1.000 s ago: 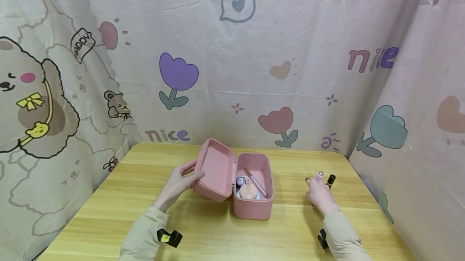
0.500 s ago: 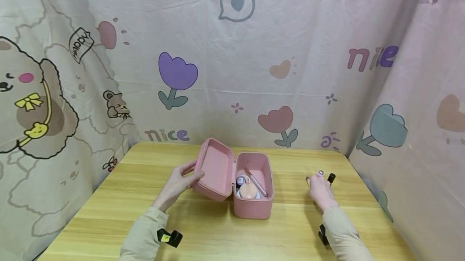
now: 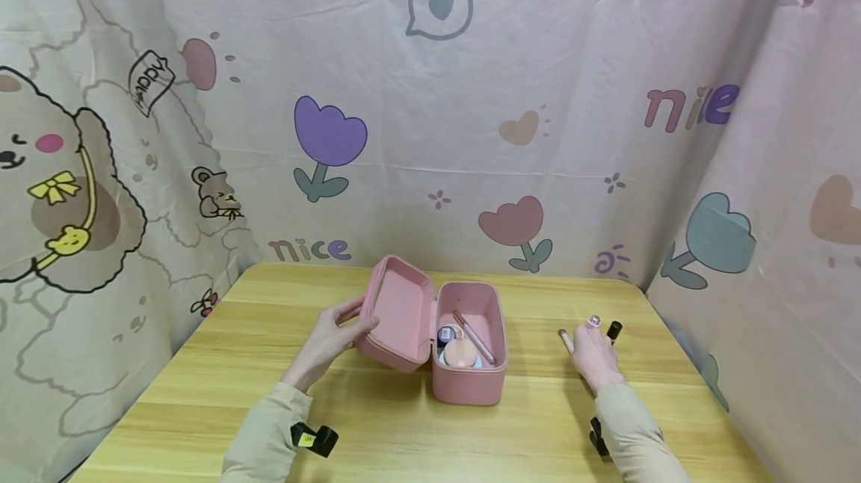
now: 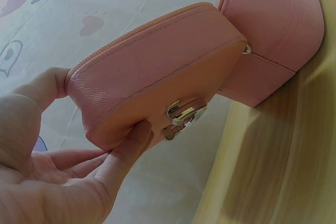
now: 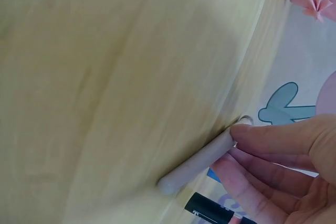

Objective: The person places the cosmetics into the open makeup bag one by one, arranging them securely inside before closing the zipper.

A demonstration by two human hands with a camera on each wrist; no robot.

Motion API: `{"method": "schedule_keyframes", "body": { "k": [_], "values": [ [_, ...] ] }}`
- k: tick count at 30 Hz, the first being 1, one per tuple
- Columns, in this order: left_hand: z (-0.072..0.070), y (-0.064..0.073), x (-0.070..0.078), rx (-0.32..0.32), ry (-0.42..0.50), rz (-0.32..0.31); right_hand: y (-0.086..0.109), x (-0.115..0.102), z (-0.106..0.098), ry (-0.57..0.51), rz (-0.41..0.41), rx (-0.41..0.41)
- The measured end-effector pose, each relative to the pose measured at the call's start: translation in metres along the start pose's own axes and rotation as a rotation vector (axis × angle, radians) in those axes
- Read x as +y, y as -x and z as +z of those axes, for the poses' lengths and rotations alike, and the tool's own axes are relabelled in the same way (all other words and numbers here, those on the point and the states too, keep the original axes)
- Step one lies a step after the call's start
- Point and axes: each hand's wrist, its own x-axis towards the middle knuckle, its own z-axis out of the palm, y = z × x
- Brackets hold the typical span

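Observation:
My left hand (image 3: 329, 337) holds the tilted lid (image 3: 401, 311) of a pink cosmetic case (image 3: 468, 387), thumb on one side and fingers on the other. Inside the open case lie a peach round item (image 3: 460, 354), a slim pinkish pen (image 3: 476, 339) and a small dark-topped jar (image 3: 446, 336). At the right, my right hand (image 3: 595, 356) pinches a slim, pale pinkish-grey stick (image 5: 197, 169) between thumb and fingers, low over the table. Just beyond this hand are a pink item with a silver ball tip (image 3: 593, 321) and a black-capped tube (image 3: 615, 330), both partly hidden.
A wooden table (image 3: 377, 434) carries everything. Printed cloth (image 3: 417, 117) hangs behind it and along both sides. In the left wrist view a metal clasp (image 4: 186, 116) shows on the lid. Black wrist devices (image 3: 315, 440) sit at both sleeves.
My right hand shifts slightly right at first; now the pale stick juts out farther to its left. The left hand and the lid hold their position.

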Motion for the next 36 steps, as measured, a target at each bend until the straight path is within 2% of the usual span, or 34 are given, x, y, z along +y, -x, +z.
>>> {"method": "schedule_keyframes", "body": {
  "k": [11, 21, 33, 36],
  "values": [
    [0.001, 0.002, 0.001, 0.003, 0.005, -0.001, -0.001, 0.002, 0.002, -0.017, -0.002, -0.011],
    [0.001, 0.002, 0.002, 0.007, -0.002, -0.001, 0.000, 0.002, 0.003, -0.034, -0.041, 0.054],
    [0.002, 0.002, 0.003, 0.011, -0.003, -0.003, -0.008, -0.002, 0.001, -0.222, -0.021, -0.011],
    [0.002, 0.002, 0.003, 0.012, -0.002, -0.004, -0.010, -0.003, 0.002, -0.310, 0.003, -0.040]
  ]
}}
